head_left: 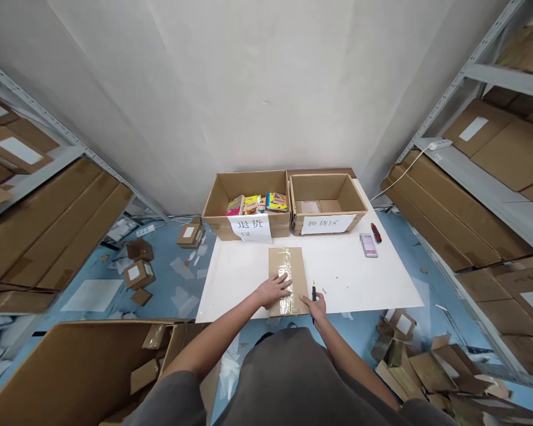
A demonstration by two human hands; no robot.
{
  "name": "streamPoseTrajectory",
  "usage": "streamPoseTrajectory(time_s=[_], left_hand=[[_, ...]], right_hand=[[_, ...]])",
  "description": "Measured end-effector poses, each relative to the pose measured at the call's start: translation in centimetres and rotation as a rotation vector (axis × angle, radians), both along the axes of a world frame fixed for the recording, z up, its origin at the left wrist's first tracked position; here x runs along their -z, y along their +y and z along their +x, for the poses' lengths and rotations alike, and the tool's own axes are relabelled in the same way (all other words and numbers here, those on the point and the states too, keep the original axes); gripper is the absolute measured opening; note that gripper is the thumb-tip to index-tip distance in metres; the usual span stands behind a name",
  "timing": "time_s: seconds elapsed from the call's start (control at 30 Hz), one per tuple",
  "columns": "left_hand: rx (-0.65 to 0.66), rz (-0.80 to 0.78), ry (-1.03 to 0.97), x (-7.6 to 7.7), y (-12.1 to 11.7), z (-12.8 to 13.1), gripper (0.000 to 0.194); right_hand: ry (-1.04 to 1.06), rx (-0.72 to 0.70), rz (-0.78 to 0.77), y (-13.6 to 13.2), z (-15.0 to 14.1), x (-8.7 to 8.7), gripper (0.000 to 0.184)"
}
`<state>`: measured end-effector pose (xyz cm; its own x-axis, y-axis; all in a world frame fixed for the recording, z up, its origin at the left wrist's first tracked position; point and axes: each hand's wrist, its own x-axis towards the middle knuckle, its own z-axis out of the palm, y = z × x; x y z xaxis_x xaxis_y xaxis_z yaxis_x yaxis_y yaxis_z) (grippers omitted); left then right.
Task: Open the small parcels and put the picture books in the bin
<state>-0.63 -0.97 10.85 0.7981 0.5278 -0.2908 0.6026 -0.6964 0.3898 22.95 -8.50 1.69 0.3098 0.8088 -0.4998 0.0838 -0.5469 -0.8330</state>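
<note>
A flat brown cardboard parcel (pixel 286 269) with clear tape along its middle lies on the white table (pixel 350 278) in front of me. My left hand (pixel 274 290) rests flat on its near left part, fingers spread. At the parcel's near right corner, my right hand (pixel 317 306) is closed around a small utility knife (pixel 313 291) with a yellow and black handle, blade end pointing away from me.
Two open cartons with paper labels stand at the table's far edge: the left one (pixel 249 204) holds colourful small boxes, the right one (pixel 326 201) is nearly bare. A phone (pixel 368 245) and a red marker (pixel 375 232) lie to the right. Shelves with cartons flank both sides; cardboard scraps litter the floor.
</note>
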Motion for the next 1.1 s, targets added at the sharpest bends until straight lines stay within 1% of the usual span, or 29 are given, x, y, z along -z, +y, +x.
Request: streamPoseTrajectory(time_s=[0.07,0.1,0.17,0.23,0.3,0.4,0.47,0.53,0.6,0.63,0.67,0.73,0.8,0.87,0.93,1.03,1.1], left_hand=[[0.040,0.020,0.036,-0.5,0.4,0.4,0.081],[0.050,0.032,0.054,-0.7,0.4,0.4,0.083],[0.043,0.061,0.077,-0.9,0.1,0.1,0.089],[-0.004,0.092,0.069,-0.8,-0.6,-0.2,0.095],[-0.093,0.111,0.053,-0.6,-1.4,-0.4,0.098],[-0.292,0.120,0.074,-0.3,-2.2,0.1,0.102],[-0.413,0.128,0.101,-0.1,-2.2,0.7,0.107],[-0.497,0.127,0.127,0.0,-1.8,1.5,0.110],[-0.549,0.113,0.150,0.2,-1.3,2.1,0.113],[-0.565,0.103,0.156,0.4,-1.0,2.4,0.115],[-0.578,0.090,0.157,0.5,-0.7,2.5,0.117],[-0.600,0.065,0.148,0.8,-0.2,2.7,0.121],[-0.613,0.036,0.150,1.1,0.2,2.9,0.125],[-0.620,0.018,0.169,1.2,0.4,3.0,0.127],[-0.617,0.018,0.179,1.4,0.5,3.1,0.126],[-0.611,0.041,0.152,1.5,0.3,3.1,0.124],[-0.616,0.052,0.141,1.6,0.2,3.0,0.126]], right_hand=[[-0.064,0.031,-0.022,0.7,0.3,-0.4,0.070],[-0.118,0.024,-0.019,1.2,0.6,-0.7,0.070],[-0.236,-0.031,0.010,2.7,1.0,-1.3,0.070],[-0.331,-0.122,0.045,4.6,0.9,-2.1,0.069],[-0.400,-0.219,0.082,7.1,0.1,-3.0,0.069],[-0.447,-0.309,0.156,11.1,-1.7,-4.6,0.069],[-0.444,-0.318,0.195,13.2,-2.6,-5.4,0.063],[-0.417,-0.284,0.233,14.2,-2.7,-5.8,0.050],[-0.328,-0.266,0.263,13.9,-1.8,-5.6,0.040],[-0.259,-0.287,0.266,13.2,-1.0,-5.3,0.040],[-0.179,-0.338,0.253,12.2,0.0,-5.0,0.041],[-0.029,-0.490,0.194,9.9,1.9,-4.4,0.042],[0.054,-0.629,0.115,7.5,3.5,-3.9,0.038],[0.058,-0.703,0.059,5.9,4.5,-3.8,0.033],[0.008,-0.722,0.031,5.3,4.8,-4.0,0.028],[-0.107,-0.718,0.031,5.4,4.6,-4.2,0.025],[-0.127,-0.707,0.009,5.6,4.2,-4.3,0.030]])
